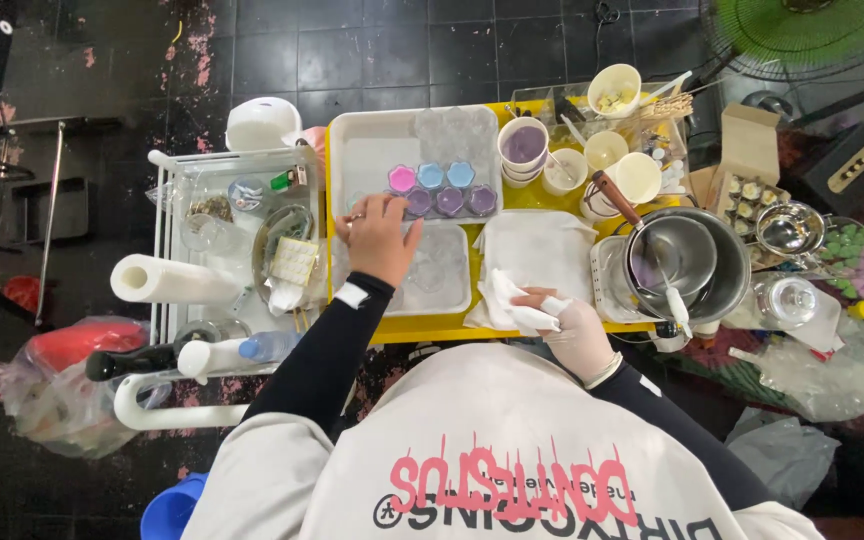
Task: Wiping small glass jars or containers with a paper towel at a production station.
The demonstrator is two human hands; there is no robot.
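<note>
Two hands at work over a yellow table [452,325], frame centre. Largest item: white tray [367,150], upper centre, holding a row of flower-shaped moulds [442,187] filled pink, blue and purple. Just below it sits a smaller tray of clear moulds [442,275]; left hand [380,238], bare, black sleeve, lies palm-down across its left part, fingers spread and bent, fingertips touching the tray edge near the coloured moulds; no grip on anything visible. Right of that, a white cloth [537,248] lies flat. Right hand [577,335], in a white glove, lower centre-right, fingers curled closed around a crumpled white tissue [502,300] at the table's near edge. Right of frame: steel pot [722,275] with a smaller saucepan [677,250] inside, wooden handle pointing up-left. Above it, paper cups [617,165]; one cup [524,145] holds purple liquid. Left of frame: white wire cart [167,250] with a paper towel roll [167,280] lying across it.
</note>
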